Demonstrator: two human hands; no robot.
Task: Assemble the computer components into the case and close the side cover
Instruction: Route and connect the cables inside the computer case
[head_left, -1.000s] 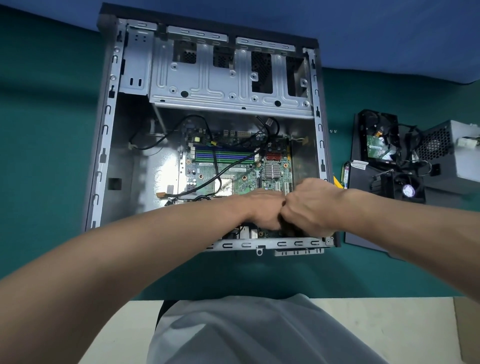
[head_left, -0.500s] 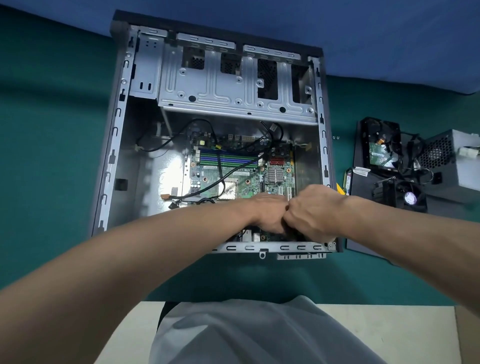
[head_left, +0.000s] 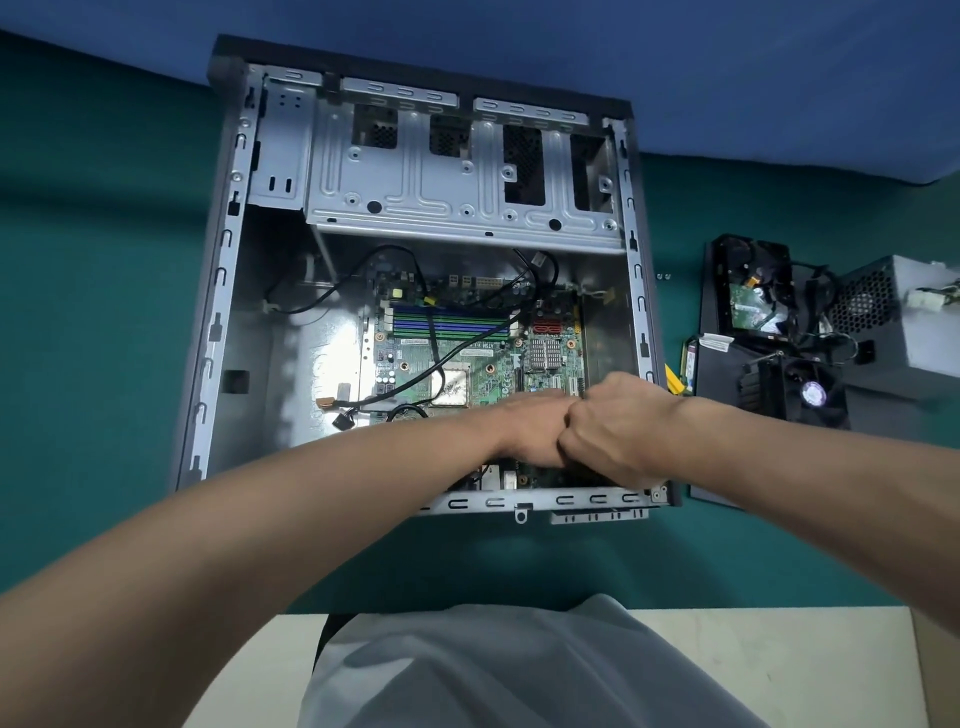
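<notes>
Repair bench: green mat (head_left: 93, 312), loose parts (head_left: 810, 338)

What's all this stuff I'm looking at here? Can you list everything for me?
computer case: one, grey metal, lying open on the table, centre
drive cage: one, silver, far end of the case
motherboard: one, green, on the case floor
black cables: several, draped over the motherboard
hard drive: one, black with a green board, right of the case
power supply: one, grey box, far right
cooler fan: one, black, below the hard drive
table cover: one, teal, under everything
blue cloth: one, along the top
left hand: one, closed, near corner of the case
right hand: one, closed, touching the left hand
</notes>
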